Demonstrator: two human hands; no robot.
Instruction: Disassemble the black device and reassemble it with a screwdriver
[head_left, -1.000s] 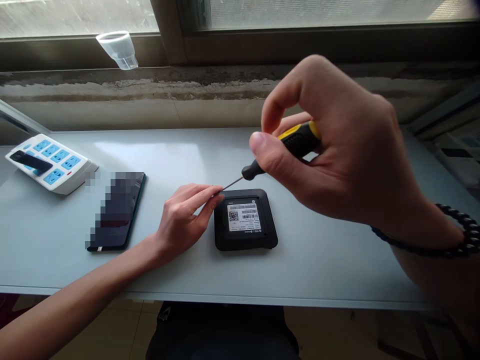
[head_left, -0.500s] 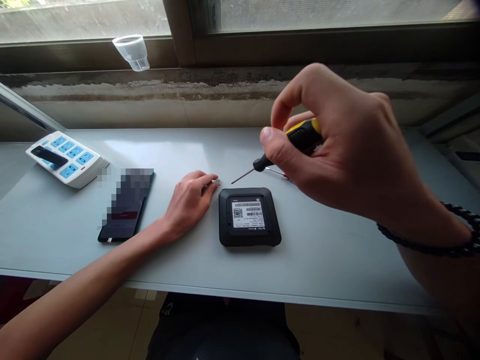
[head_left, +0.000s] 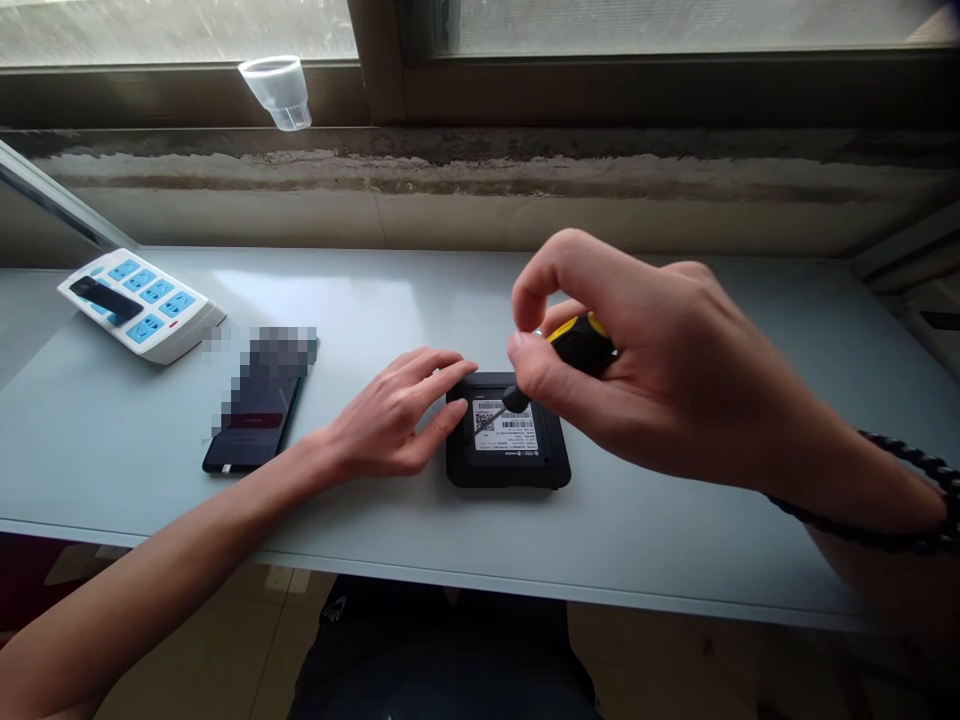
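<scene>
A flat black device box (head_left: 559, 440) with rounded corners lies on the table, a white printed label (head_left: 506, 440) facing up. My left hand (head_left: 394, 410) is at its left side, thumb and forefinger spread and resting on the upper left edge. Closed around a yellow and black screwdriver (head_left: 585, 343), my right hand (head_left: 660, 360) is above the right side of the box. The thin shaft points down and left across the label, its tip near the box's left side. Whether the tip touches the box I cannot tell.
At the left stands a white power strip (head_left: 180, 340) with blue sockets and a small dark object (head_left: 109, 298) on top. A phone (head_left: 259, 410) lies near my left forearm. A clear plastic cup (head_left: 281, 95) is at the window frame. The table's front edge (head_left: 375, 570) runs below.
My right hand has lowered the screwdriver from behind the box to over its label. My left hand has moved right, from the table beside the box onto its edge.
</scene>
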